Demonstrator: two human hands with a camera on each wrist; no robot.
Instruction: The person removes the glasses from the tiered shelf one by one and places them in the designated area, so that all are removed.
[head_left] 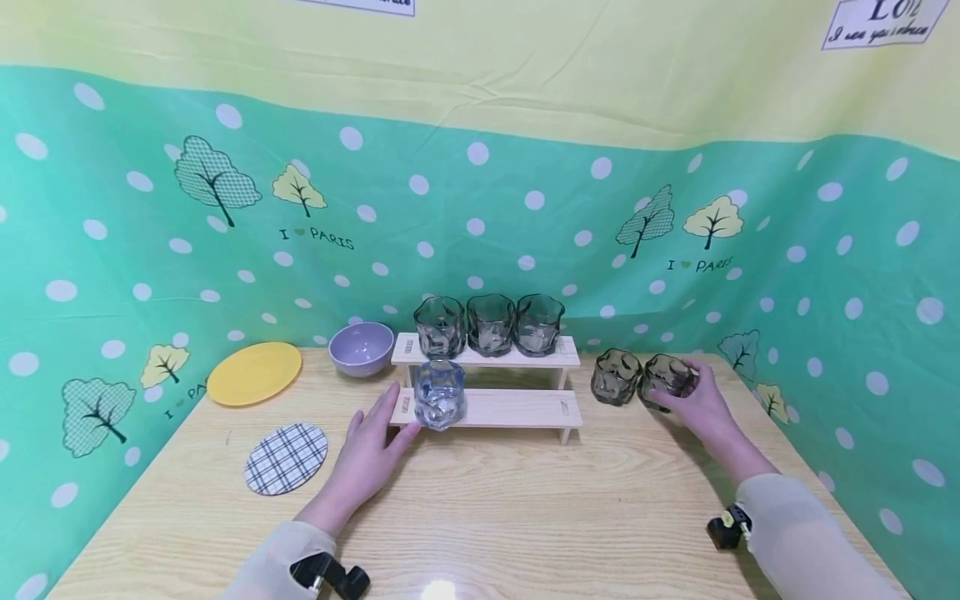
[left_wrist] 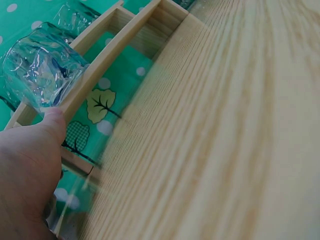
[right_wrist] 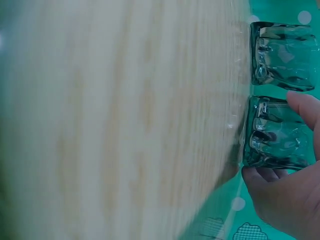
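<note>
My left hand is at the left end of the two-tier wooden rack, fingers extended along its side. Its thumb tip touches the front edge beside the base of a bluish clear glass, which stands on the lower tier; in the left wrist view the other fingers are hidden. On the right, my right hand grips a dark grey wavy glass on the table, thumb on one side and fingers on the other. A matching dark glass stands upright just left of it.
Along the upper tier stand three grey glasses, the middle one close between the others. A purple bowl sits left of the rack, with a yellow oval plate farther left. A checked coaster lies nearer. Patterned cloth encloses the table.
</note>
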